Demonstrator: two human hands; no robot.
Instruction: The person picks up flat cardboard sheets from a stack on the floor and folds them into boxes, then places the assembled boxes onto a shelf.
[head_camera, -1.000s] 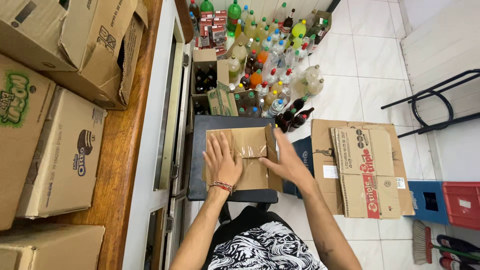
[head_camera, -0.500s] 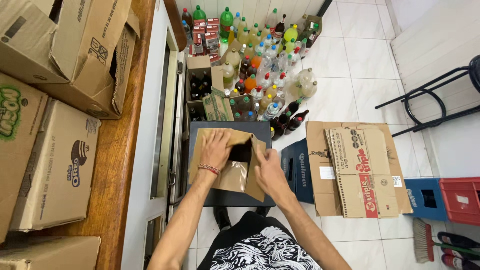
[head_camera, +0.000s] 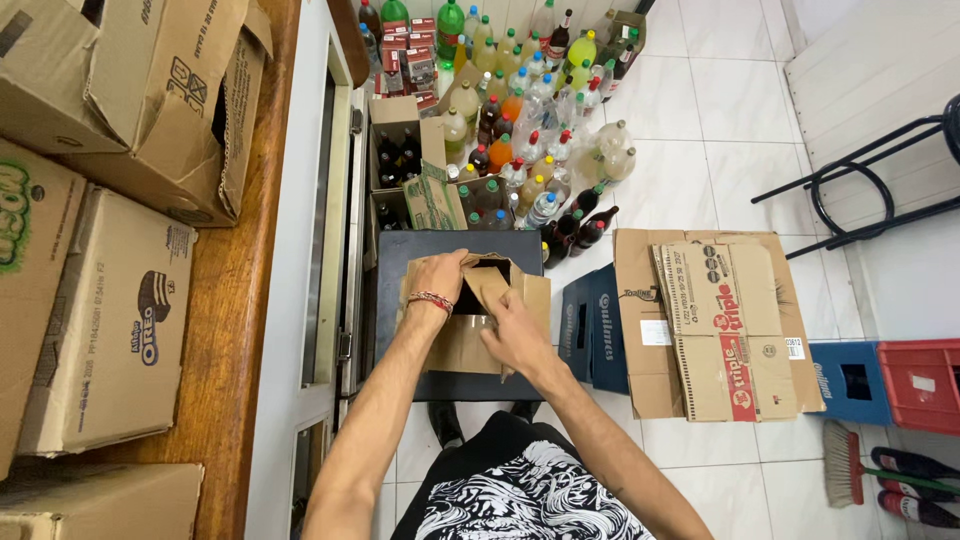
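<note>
We see left hand (head_camera: 437, 281) curled gripping cardboard box (head_camera: 462, 345) top flap; right hand (head_camera: 516, 335) fingers bent, pressing box's front on dark crate (head_camera: 400, 262).

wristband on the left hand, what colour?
Red-and-white beaded wristband on the left hand, head view.

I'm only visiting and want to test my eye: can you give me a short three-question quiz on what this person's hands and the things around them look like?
1. True or false: both hands touch the small cardboard box.
2. What does the box sit on? A) a dark crate B) the wooden counter C) the red crate
3. Which wrist has a red bracelet?

Key
1. True: the left hand holds a flap and the right hand presses its top.
2. A, the dark crate.
3. The left; the red bracelet circles it.
</note>
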